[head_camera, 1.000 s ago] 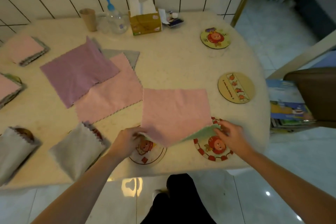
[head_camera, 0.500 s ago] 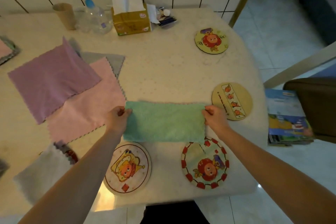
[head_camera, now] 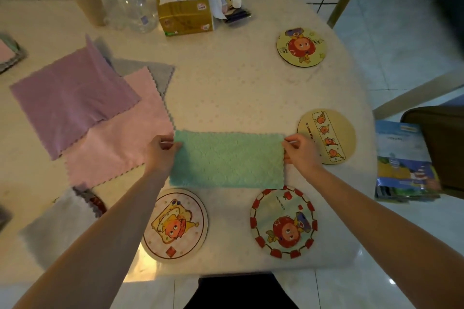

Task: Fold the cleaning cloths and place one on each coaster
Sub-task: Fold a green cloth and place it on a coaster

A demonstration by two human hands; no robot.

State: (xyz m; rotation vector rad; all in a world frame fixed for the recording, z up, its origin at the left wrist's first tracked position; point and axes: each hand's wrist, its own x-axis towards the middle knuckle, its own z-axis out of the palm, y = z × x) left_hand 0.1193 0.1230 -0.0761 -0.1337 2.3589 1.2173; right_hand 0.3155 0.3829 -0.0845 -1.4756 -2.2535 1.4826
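The green cloth (head_camera: 227, 159), pink side up and half lifted 1 second ago, now lies folded in half near the tabletop's front edge. The left hand (head_camera: 162, 152) and right hand (head_camera: 298, 152) each pinch 1 short end. Judging by this, another fold comes before it goes onto 1 of the 2 bare coasters (head_camera: 175, 224) just in front.

Dim warm light, floor glare, soft blur, wide-angle edge bending

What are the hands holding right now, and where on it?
Both hold the green cloth: left hand pinches its left end, right hand its right end.
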